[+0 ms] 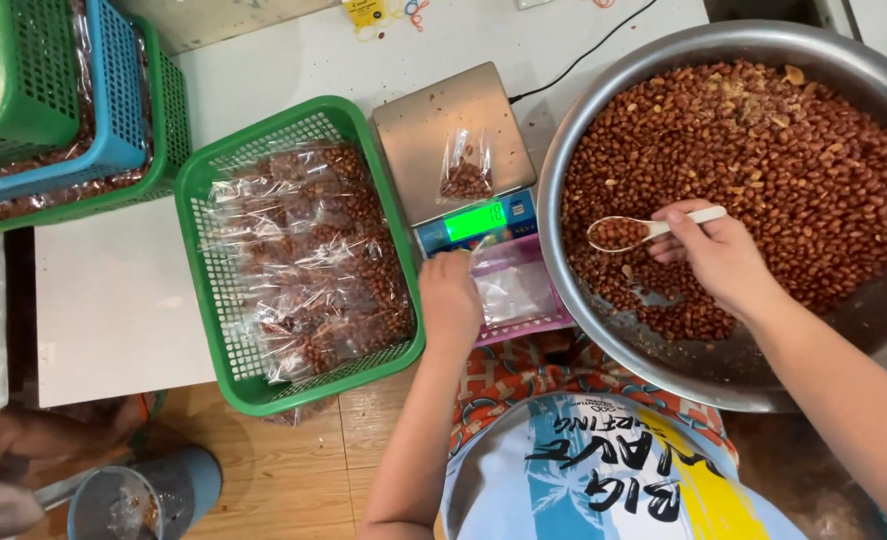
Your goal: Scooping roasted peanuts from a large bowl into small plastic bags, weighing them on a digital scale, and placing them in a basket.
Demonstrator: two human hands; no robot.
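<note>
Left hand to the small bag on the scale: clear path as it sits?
Probably yes. The left hand rests just below the scale, and nothing stands between it and the small bag of peanuts on the platform. The right hand is off in the bowl holding a spoon.

Your right hand (718, 255) holds a smooth white plastic spoon (643, 230) over glossy red-brown peanuts (763, 160), their skins slightly shiny and some flaking to papery bits. They fill a wide metal basin (723, 370) with a dull, brushed grey sheen. Your left hand (450, 300) rests on thin clear plastic bags (513, 292), crinkled and glinting. The scale (453, 150) beside you has a matt brushed steel plate and a glossy lit display. The green basket (228, 330) is moulded plastic mesh, holding shiny film packets. Your worktop (113, 300) looks smooth, white and faintly matt; the floor (293, 470) below shows pale wood grain.
</note>
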